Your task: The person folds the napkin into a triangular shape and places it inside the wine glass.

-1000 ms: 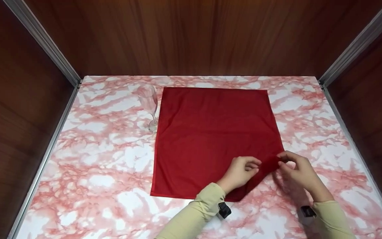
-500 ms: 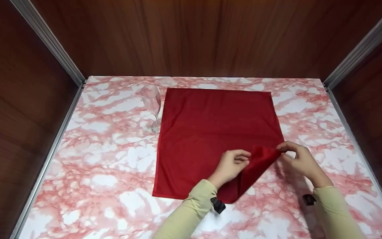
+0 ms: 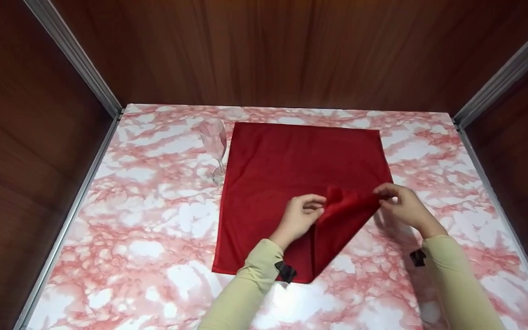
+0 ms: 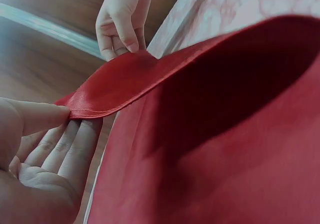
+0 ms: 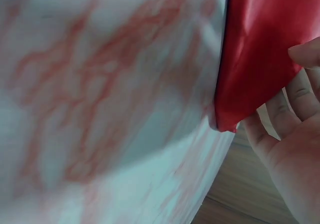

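Note:
A red cloth napkin (image 3: 291,156) lies spread on the marbled table, its near right part lifted and turned back over itself. My left hand (image 3: 298,215) pinches the raised corner between thumb and fingers, as the left wrist view shows with the napkin (image 4: 115,89) at the tips of the left hand (image 4: 45,154). To the right, my right hand (image 3: 404,204) pinches the other end of the lifted part. In the right wrist view the napkin (image 5: 260,49) hangs from the thumb and fingers of the right hand (image 5: 295,129).
A clear champagne flute (image 3: 214,142) stands by the napkin's left edge, its foot close to the cloth. Dark wood panels (image 3: 282,55) with metal corner rails enclose the marbled table (image 3: 145,206) at the back and sides.
Both hands have moved left and away from the person, pulling the napkin's near right corner up and over. The fold has grown wider. The flute stays beside the napkin.

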Available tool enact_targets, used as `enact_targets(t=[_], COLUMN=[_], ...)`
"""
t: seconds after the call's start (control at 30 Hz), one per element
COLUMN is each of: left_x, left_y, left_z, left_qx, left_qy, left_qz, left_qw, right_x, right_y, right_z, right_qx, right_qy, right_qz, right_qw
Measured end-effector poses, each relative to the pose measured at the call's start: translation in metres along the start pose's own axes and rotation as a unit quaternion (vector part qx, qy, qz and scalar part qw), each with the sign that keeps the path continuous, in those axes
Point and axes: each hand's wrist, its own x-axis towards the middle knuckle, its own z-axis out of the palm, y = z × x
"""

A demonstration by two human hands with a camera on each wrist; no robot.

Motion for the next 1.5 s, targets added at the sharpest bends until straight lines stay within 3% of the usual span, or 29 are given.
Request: enact_targets(t=[0.13,0.37,0.5,0.67,0.77,0.93,1.1,1.23,1.5], left_x=[0.002,-0.008,-0.004,0.004,0.007,0.010,0.014,0.015,0.016], left_y=[-0.001,0.033,0.024,-0.004,-0.017,-0.022,-0.022,-0.024,-0.034], left_z=[-0.013,-0.037,-0.043,-0.047,-0.048,-0.051,-0.057,-0.064,-0.071], left_qx=[-0.002,-0.011,-0.036,-0.067,-0.069,-0.059,-0.052,-0.040,-0.020], left_qy=[0.020,0.026,0.033,0.042,0.046,0.047,0.043,0.039,0.038], left_qz=[0.000,-0.003,-0.036,-0.071,-0.081,-0.088,-0.093,-0.104,-0.105], left_qw=[0.9998,0.9996,0.9982,0.9944,0.9932,0.9933,0.9934,0.9930,0.9935], right_x=[0.012,0.027,0.035,0.041,0.043,0.047,0.050,0.049,0.039], right_y=[0.001,-0.007,0.001,-0.014,-0.021,-0.006,0.011,0.011,0.006], right_z=[0.000,0.001,0.004,0.002,0.001,0.005,0.010,0.012,0.016], right_qx=[0.013,0.037,0.060,0.083,0.085,0.077,0.073,0.080,0.105], right_qy=[-0.014,-0.030,-0.043,-0.055,-0.052,-0.046,-0.052,-0.070,-0.097], right_qz=[0.009,0.011,0.036,0.075,0.064,0.028,0.049,0.060,0.031], right_qw=[0.9998,0.9988,0.9966,0.9922,0.9930,0.9956,0.9948,0.9925,0.9893])
